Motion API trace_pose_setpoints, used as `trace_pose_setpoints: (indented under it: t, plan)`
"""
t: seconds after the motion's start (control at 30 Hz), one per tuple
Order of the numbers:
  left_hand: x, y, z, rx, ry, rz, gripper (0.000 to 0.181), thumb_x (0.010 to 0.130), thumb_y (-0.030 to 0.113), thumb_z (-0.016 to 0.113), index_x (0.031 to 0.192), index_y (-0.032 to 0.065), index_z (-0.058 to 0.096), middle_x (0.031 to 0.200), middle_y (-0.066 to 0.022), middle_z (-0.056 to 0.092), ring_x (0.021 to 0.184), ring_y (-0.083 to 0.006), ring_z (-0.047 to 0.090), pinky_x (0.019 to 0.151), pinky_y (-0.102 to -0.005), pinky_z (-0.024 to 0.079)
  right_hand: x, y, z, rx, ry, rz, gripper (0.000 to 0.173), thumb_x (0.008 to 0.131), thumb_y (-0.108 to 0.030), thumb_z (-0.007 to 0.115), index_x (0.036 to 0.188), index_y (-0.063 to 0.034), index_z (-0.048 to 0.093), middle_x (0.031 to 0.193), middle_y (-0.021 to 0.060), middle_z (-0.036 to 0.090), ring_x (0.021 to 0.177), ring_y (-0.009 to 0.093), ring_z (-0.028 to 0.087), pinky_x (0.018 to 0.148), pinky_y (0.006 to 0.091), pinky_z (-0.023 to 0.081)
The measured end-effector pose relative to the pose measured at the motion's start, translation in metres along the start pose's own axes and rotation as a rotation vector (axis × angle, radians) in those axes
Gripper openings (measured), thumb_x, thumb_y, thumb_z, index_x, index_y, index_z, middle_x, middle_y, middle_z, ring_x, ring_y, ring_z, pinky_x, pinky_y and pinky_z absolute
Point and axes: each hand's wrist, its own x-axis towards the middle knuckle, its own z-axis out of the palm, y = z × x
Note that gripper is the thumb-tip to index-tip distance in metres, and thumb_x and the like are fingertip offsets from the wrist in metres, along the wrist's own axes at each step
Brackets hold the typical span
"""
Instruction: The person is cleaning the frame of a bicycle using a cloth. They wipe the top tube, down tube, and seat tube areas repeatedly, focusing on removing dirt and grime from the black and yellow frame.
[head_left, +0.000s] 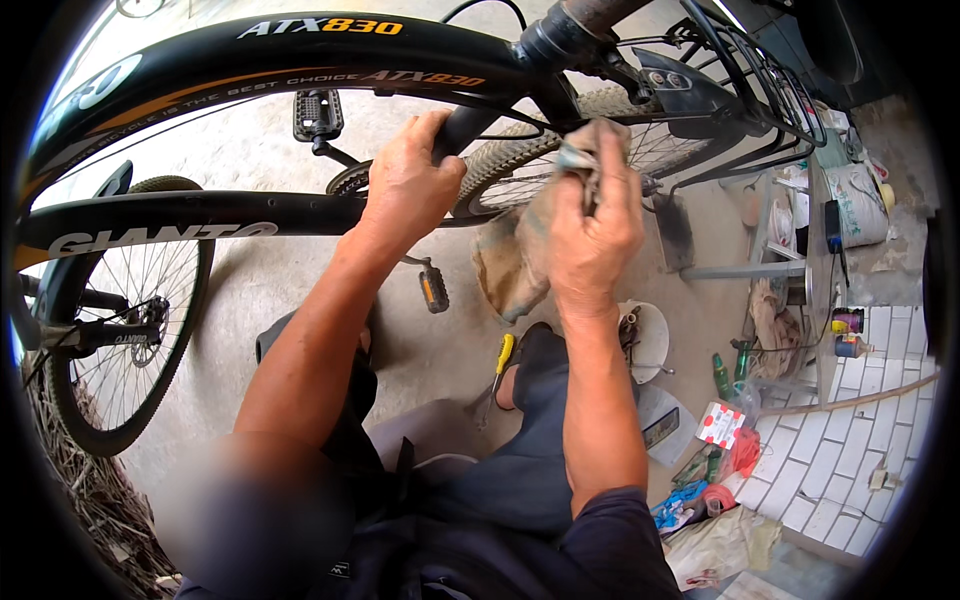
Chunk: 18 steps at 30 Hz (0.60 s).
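Note:
A black bicycle frame (300, 56) with orange trim spans the upper part of the head view. My left hand (417, 176) is wrapped around its seat tube (474, 129), just above the chainring (351, 178). In my right hand (600, 232) is a stained, brownish cloth rag (511, 259), its upper part bunched at the fingers and the rest hanging down to the left. That hand is slightly blurred and lies in front of the rear wheel (491, 176), close under the frame's stays. Whether the rag touches the frame cannot be told.
Near my foot, a yellow-handled screwdriver (505, 354) lies on the concrete floor. To its right are a white bucket (654, 337) holding metal parts and a dark phone-like object (660, 427). Green bottles (721, 376) stand farther right. A pedal (433, 289) sticks out below the frame.

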Motion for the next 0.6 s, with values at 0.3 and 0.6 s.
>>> trace_pose_setpoints:
  t: [0.3,0.6]
  plan:
    - [0.001,0.003,0.003,-0.012,-0.001,0.007,0.042,0.078,0.008,0.06,0.119,0.0048,0.061,0.104,-0.0198,0.063,0.097,-0.0402,0.062,0.087,-0.0445,0.049,0.007,-0.003,-0.002,0.048,-0.18,0.022,0.041,0.082,0.003,0.061,0.121,-0.0041,0.066,0.099,0.0136,0.067,0.087,0.028,0.068,0.077,0.0349,0.053]
    - [0.0,0.003,0.007,0.061,0.053,0.001,0.038,0.08,0.008,0.069,0.117,0.0017,0.061,0.083,-0.0067,0.061,0.074,-0.0165,0.057,0.07,-0.0328,0.048,0.009,-0.009,-0.011,0.03,-0.282,0.031,0.036,0.08,0.003,0.06,0.114,-0.0032,0.068,0.094,0.0139,0.068,0.081,0.027,0.068,0.074,0.0344,0.053]
